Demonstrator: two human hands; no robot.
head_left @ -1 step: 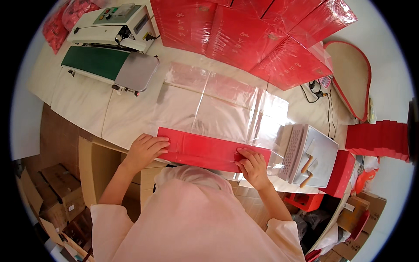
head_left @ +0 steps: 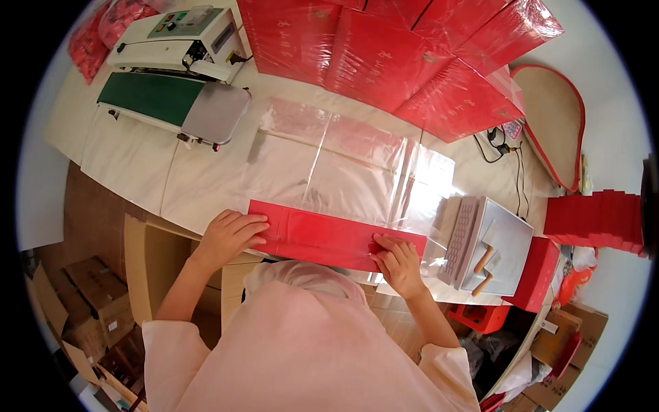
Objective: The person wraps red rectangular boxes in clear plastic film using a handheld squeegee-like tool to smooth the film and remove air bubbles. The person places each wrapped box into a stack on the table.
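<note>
A long, narrow red box [head_left: 319, 239] lies along the table's near edge, right in front of my body. My left hand [head_left: 228, 239] is closed on its left end, fingers on the red top and thumb at the near side. At the other end my right hand [head_left: 399, 266] grips it in the same way, fingers bent over the surface. From behind the box a wide sheet of clear plastic film [head_left: 353, 161] stretches over the table, creased and shiny. Whether the film also wraps under the box is hidden.
A sealing machine with a green belt [head_left: 151, 97] stands at the back left. Film-wrapped red boxes [head_left: 384, 62] are stacked at the back. To the right are a pale box with two wooden-handled tools [head_left: 486, 257] and a red stack [head_left: 594, 221]. An open carton [head_left: 154, 264] sits below the edge.
</note>
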